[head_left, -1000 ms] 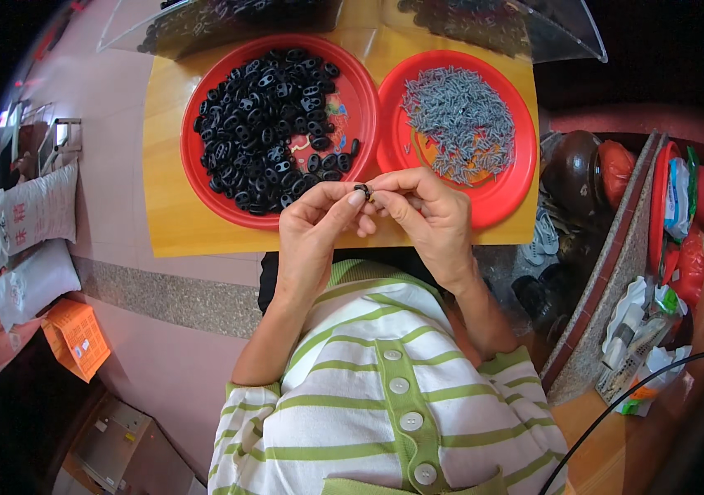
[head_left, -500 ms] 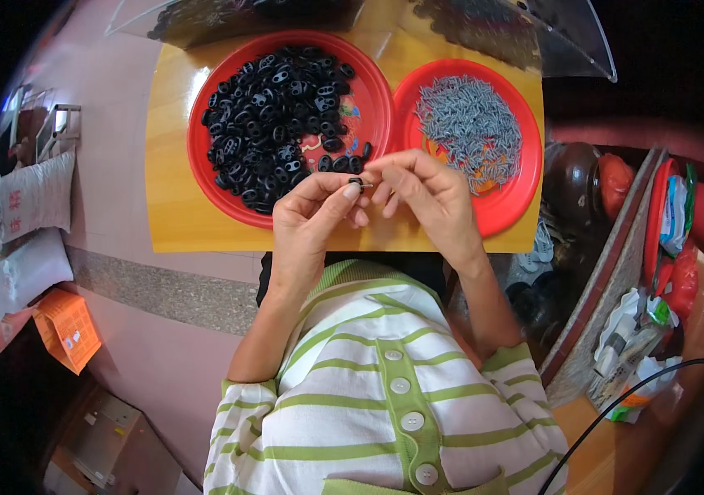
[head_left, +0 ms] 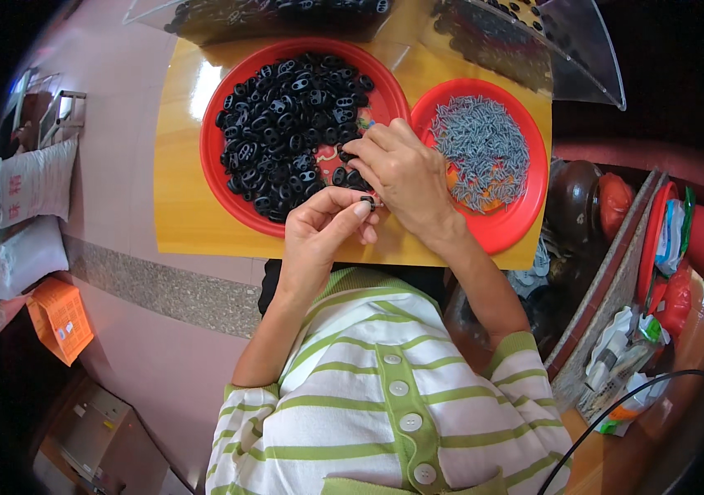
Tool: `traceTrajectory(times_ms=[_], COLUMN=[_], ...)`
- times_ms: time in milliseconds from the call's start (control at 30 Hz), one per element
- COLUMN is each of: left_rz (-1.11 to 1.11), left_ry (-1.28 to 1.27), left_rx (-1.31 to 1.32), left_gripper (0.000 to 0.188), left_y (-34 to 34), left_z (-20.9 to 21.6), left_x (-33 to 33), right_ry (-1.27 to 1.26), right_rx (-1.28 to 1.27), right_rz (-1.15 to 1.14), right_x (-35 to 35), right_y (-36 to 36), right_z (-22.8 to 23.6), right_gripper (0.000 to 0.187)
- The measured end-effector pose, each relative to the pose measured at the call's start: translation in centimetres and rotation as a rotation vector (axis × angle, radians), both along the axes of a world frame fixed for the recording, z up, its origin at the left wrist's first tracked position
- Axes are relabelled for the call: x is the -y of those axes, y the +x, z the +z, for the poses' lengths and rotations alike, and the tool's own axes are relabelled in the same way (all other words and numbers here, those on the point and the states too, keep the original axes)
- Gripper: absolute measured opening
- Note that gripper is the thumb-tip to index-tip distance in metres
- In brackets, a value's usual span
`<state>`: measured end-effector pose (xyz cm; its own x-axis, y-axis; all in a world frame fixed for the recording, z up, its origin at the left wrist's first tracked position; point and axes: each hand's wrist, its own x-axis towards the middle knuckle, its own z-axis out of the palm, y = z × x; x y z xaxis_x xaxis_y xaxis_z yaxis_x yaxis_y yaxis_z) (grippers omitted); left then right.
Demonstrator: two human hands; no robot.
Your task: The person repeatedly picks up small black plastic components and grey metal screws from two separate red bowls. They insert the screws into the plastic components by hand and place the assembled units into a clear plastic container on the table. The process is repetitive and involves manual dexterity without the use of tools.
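My left hand [head_left: 323,227] is closed in a pinch near the table's front edge. Between its thumb and forefinger sits a small black oval plastic piece [head_left: 367,200], with what looks like a thin metal screw [head_left: 379,205] sticking out to the right. My right hand [head_left: 401,173] reaches over the right part of a large red round tray [head_left: 212,169] heaped with black oval two-holed plastic pieces [head_left: 274,132]. Its thumb and fingers close on another black oval piece [head_left: 345,154], mostly covered by the fingertips. Grey screws [head_left: 484,144] fill a smaller red tray [head_left: 538,177] to the right.
Both trays stand on a yellow wooden table [head_left: 179,223]. Clear plastic bins [head_left: 587,49] holding black pieces line its far edge. White sacks [head_left: 34,186] and an orange bag [head_left: 59,318] lie on the left; a shelf with bags [head_left: 674,239] is on the right.
My right hand has left the piece in my left hand and moved up to the black pieces in the large tray. My left hand still pinches its piece. The whole view has shifted slightly.
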<state>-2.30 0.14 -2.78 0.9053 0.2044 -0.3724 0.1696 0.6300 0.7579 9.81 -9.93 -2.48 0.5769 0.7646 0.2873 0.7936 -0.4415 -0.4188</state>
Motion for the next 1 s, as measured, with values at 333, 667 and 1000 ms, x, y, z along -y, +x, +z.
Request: traceTrajectory(times_ms=[333,667,1000], left_rz=[-0.014,0.187,0.136], left_ry=[0.026,0.068,0.159], left_rx=[-0.009,0.107,0.181], left_gripper=[0.012,0.013,0.012], left_y=[0.1,-0.6,0.6], left_z=[0.5,0.8,2.0], left_x=[0.1,-0.4,0.8], right_ry=[-0.029,0.347,0.751], right_rx=[-0.054,-0.576,-1.071], right_rz=[-0.047,-0.064,-0.031], right_x=[-0.3,2.1,4.7], right_y=[-0.2,-0.6,-2.6], right_z=[0.5,2.7,2.6], right_gripper=[0.012,0.015,0.014])
